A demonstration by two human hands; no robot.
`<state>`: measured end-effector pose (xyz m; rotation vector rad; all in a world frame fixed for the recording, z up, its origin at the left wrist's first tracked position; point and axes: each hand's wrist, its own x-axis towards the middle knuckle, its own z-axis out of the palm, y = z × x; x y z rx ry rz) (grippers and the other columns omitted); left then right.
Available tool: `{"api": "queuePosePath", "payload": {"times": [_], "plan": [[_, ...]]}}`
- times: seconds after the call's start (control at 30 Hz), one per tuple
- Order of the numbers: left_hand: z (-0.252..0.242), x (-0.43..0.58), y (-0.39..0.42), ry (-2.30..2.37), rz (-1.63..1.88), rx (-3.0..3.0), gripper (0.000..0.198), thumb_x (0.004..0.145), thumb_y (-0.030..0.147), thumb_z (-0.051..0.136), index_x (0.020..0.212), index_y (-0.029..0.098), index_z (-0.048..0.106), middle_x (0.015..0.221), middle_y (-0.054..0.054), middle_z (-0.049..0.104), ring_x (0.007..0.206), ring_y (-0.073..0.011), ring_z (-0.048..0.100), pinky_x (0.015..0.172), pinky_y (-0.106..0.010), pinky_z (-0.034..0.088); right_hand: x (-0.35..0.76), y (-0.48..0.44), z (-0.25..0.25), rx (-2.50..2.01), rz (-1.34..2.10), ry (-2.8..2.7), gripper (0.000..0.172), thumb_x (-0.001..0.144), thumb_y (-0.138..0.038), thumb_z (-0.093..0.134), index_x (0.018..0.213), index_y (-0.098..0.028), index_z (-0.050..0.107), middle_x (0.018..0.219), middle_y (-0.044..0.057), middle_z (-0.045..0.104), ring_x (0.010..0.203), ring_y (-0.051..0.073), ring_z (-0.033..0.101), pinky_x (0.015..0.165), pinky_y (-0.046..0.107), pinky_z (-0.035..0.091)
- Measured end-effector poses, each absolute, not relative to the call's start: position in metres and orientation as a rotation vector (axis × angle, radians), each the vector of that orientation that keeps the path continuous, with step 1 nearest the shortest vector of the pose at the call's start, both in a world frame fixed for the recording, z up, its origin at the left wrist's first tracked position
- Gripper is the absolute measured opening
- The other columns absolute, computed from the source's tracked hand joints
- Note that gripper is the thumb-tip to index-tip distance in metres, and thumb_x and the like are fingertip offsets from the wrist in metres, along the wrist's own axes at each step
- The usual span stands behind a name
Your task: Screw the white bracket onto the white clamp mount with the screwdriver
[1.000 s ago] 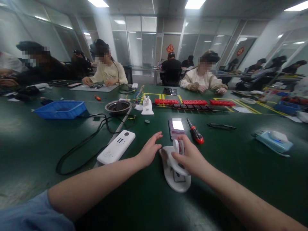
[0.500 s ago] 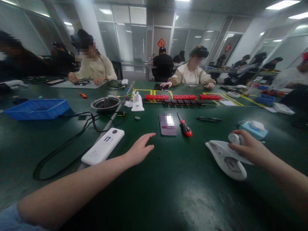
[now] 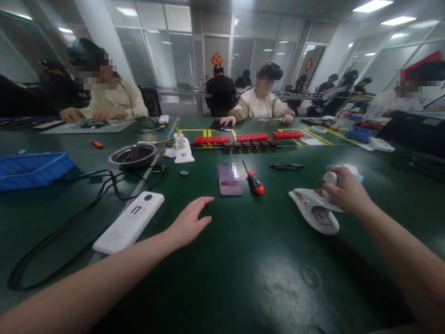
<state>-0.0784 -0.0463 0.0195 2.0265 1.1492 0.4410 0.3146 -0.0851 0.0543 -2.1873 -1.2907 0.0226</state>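
My right hand (image 3: 352, 190) grips a white plastic device (image 3: 321, 218) by its short round stem. The device has a curved, oval body with a recess in the side facing me; I cannot tell whether it touches the table. My left hand (image 3: 187, 221) hovers low over the green table, fingers stretched out, holding nothing. Beyond its fingertips lies a phone (image 3: 229, 186). Beside the phone is a red and black screwdriver (image 3: 256, 183), with dark tweezers (image 3: 287, 167) farther right. A long white case with dark digits (image 3: 128, 222) rests left of my left hand.
A metal bowl (image 3: 118, 159), a blue tray (image 3: 34, 169) and black cables (image 3: 59, 222) occupy the left side. A white rabbit-shaped piece (image 3: 183, 150) stands near several red trays (image 3: 252, 137). Behind my right hand a pale blue and white item is mostly hidden. Co-workers sit opposite.
The view has turned slightly right, so the table things appear farther left. My right hand has lifted or moved a little away from me with the white device; my left hand stays open.
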Motion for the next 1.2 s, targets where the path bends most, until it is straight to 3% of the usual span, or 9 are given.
{"api": "queuePosePath", "payload": {"times": [0.17, 0.27, 0.33, 0.5, 0.73, 0.83, 0.93, 1.13, 1.2], "plan": [[0.016, -0.079, -0.048, 1.107, 0.511, 2.172, 0.047, 0.081, 0.028, 0.044, 0.127, 0.023, 0.035, 0.133, -0.005, 0.038, 0.123, -0.0219, 0.033, 0.100, -0.041, 0.030, 0.297, -0.101, 0.065, -2.131, -0.104, -0.914, 0.057, 0.071, -0.033, 0.055, 0.120, -0.013, 0.034, 0.105, 0.019, 0.055, 0.089, 0.024, 0.057, 0.067, 0.034, 0.044], [0.018, -0.077, -0.057, 0.951, 0.573, 2.400, 0.046, 0.079, 0.024, 0.045, 0.125, 0.022, 0.039, 0.131, -0.006, 0.040, 0.123, -0.0213, 0.033, 0.102, -0.041, 0.027, 0.272, -0.105, 0.080, -1.732, -0.139, -0.696, 0.068, 0.063, -0.033, 0.063, 0.121, -0.015, 0.030, 0.119, 0.019, 0.046, 0.097, 0.023, 0.054, 0.069, 0.032, 0.047], [0.021, -0.075, -0.069, 0.731, 0.577, 2.559, 0.046, 0.077, 0.021, 0.046, 0.123, 0.020, 0.041, 0.128, -0.007, 0.043, 0.121, -0.0205, 0.035, 0.102, -0.038, 0.028, 0.246, -0.102, 0.087, -1.524, -0.001, -0.721, 0.065, 0.060, -0.033, 0.066, 0.116, -0.019, 0.035, 0.116, 0.015, 0.049, 0.091, 0.021, 0.057, 0.066, 0.030, 0.049], [0.021, -0.065, -0.099, 0.084, 0.406, 2.841, 0.034, 0.079, 0.025, 0.042, 0.109, 0.015, 0.053, 0.115, -0.009, 0.055, 0.111, -0.0188, 0.046, 0.095, -0.030, 0.036, 0.153, -0.077, 0.072, -1.718, 0.706, -1.497, 0.060, 0.055, -0.038, 0.067, 0.108, -0.020, 0.046, 0.088, 0.006, 0.056, 0.066, 0.019, 0.058, 0.055, 0.032, 0.049], [0.017, -0.067, -0.104, -0.036, 0.389, 2.961, 0.034, 0.079, 0.027, 0.038, 0.105, 0.016, 0.056, 0.105, -0.003, 0.061, 0.101, -0.0168, 0.051, 0.082, -0.029, 0.043, 0.044, -0.053, 0.039, -1.693, 0.939, -1.890, 0.068, 0.066, -0.043, 0.060, 0.123, -0.016, 0.033, 0.110, 0.012, 0.050, 0.057, 0.012, 0.057, 0.047, 0.025, 0.047], [0.017, -0.068, -0.102, -0.043, 0.433, 2.943, 0.034, 0.078, 0.027, 0.040, 0.104, 0.015, 0.057, 0.103, -0.003, 0.061, 0.099, -0.0172, 0.052, 0.075, -0.031, 0.045, 0.040, -0.054, 0.042, -1.570, 1.130, -1.955, 0.057, 0.075, -0.051, 0.047, 0.121, -0.020, 0.036, 0.108, 0.009, 0.053, 0.052, 0.011, 0.056, 0.044, 0.026, 0.046], [0.015, -0.069, -0.099, -0.045, 0.475, 2.919, 0.034, 0.078, 0.027, 0.040, 0.104, 0.013, 0.057, 0.103, -0.005, 0.061, 0.101, -0.0185, 0.052, 0.078, -0.030, 0.044, 0.083, -0.055, 0.050, -1.697, 1.006, -2.017, 0.041, 0.074, -0.053, 0.044, 0.098, -0.021, 0.055, 0.085, 0.005, 0.062, 0.057, 0.016, 0.059, 0.052, 0.031, 0.048], [0.014, -0.071, -0.091, 0.056, 0.451, 2.859, 0.035, 0.079, 0.026, 0.041, 0.108, 0.011, 0.055, 0.107, -0.008, 0.059, 0.103, -0.0187, 0.051, 0.086, -0.028, 0.041, 0.260, -0.055, 0.069, -2.240, 0.239, -1.483, 0.033, 0.066, -0.060, 0.047, 0.079, -0.033, 0.060, 0.082, 0.007, 0.064, 0.066, 0.027, 0.058, 0.068, 0.047, 0.044], [0.015, -0.071, -0.089, 0.117, 0.428, 2.827, 0.036, 0.079, 0.026, 0.042, 0.111, 0.012, 0.053, 0.111, -0.008, 0.057, 0.106, -0.0191, 0.049, 0.089, -0.029, 0.040, 0.308, -0.058, 0.067, -2.339, 0.292, -1.361, 0.020, 0.062, -0.051, 0.055, 0.066, -0.033, 0.062, 0.078, 0.009, 0.064, 0.065, 0.029, 0.058, 0.072, 0.049, 0.042]]}}
